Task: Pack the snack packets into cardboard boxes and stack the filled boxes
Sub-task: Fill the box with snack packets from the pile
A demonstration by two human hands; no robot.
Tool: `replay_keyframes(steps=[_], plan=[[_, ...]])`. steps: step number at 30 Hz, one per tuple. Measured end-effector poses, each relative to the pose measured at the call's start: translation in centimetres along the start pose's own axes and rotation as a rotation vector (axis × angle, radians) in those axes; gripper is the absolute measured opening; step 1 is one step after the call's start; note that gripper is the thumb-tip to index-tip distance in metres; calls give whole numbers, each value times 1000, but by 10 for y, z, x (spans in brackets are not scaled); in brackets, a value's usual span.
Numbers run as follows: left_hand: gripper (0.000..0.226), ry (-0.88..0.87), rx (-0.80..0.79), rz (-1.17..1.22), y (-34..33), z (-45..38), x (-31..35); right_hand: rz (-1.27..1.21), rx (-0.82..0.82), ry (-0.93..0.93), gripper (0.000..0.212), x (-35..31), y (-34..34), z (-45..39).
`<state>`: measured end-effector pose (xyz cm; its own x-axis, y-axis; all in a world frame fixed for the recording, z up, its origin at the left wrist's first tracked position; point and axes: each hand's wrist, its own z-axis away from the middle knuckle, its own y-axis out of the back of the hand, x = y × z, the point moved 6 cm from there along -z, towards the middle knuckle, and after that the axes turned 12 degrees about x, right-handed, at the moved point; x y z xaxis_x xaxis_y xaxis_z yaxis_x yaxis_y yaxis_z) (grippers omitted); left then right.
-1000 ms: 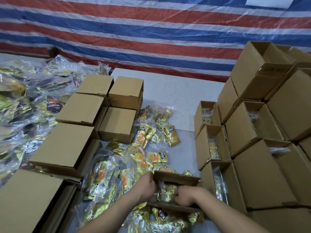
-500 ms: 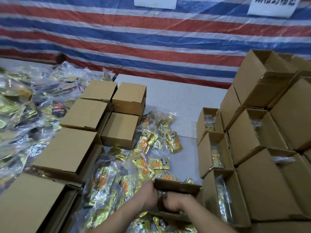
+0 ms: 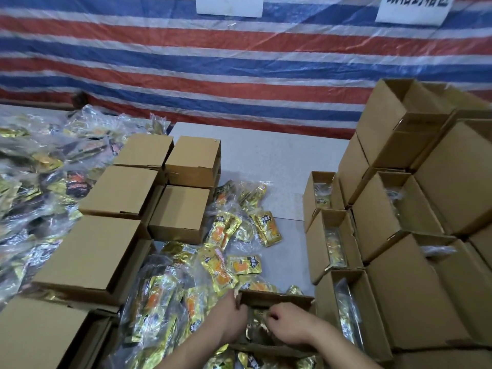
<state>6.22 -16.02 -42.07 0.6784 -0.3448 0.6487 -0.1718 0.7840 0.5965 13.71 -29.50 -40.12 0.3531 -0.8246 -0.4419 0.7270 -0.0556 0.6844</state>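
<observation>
**Head view: both hands at an open box near the table's front edge**

Nearest the camera, an open cardboard box is seen low in the centre, lying on loose snack packets. The left hand is held against the box's left wall, its fingers curled over the rim, so its grip is closed on the box. The right hand is placed inside the box with fingers curled down onto gold packets there; whether a packet is actually pinched cannot be told.

Just beyond, a spread of yellow-and-gold snack packets is scattered over the grey table. To the left, closed cardboard boxes are set in a staggered group running away from the camera. To the right, a row of open boxes with packets standing inside is lined up, and a taller stack of boxes is piled against it.

Farther left, a large heap of bagged packets is piled up. At the back, a red, white and blue striped tarpaulin is hung, with two white paper signs fixed near its top.
</observation>
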Motion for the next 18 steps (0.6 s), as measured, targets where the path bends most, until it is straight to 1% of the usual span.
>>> replay_keyframes(steps=[2, 4, 5, 6, 9, 11, 12, 14, 16, 17, 18], plan=[[51, 0, 52, -43, 3, -2, 6, -21, 26, -3, 32, 3, 6, 0], [68, -61, 141, -73, 11, -11, 21, -124, 102, -16, 32, 3, 23, 1], [69, -108, 181, -75, 15, -18, 32, -209, 168, -21, 32, 4, 34, -1], [65, -149, 213, -83, 19, -27, 44, -289, 238, -26, 30, 6, 48, -3], [51, -269, 258, -218, 27, -64, 83, -420, 444, -18, 14, 15, 93, -13], [48, -418, 270, -440, 24, -91, 107, -496, 503, -73, 29, 23, 114, -19], [51, -500, 254, -593, 19, -104, 117, -535, 507, -105, 33, 27, 120, -23], [66, -656, 200, -929, 3, -132, 129, -582, 516, -134, 29, 33, 128, -29], [83, -775, 138, -1202, -14, -157, 137, -629, 513, -143, 29, 38, 129, -35], [87, -814, 110, -1294, -25, -169, 141, -655, 510, -148, 31, 41, 129, -38], [85, -836, 87, -1360, -35, -181, 145, -678, 506, -157, 29, 46, 127, -43]])
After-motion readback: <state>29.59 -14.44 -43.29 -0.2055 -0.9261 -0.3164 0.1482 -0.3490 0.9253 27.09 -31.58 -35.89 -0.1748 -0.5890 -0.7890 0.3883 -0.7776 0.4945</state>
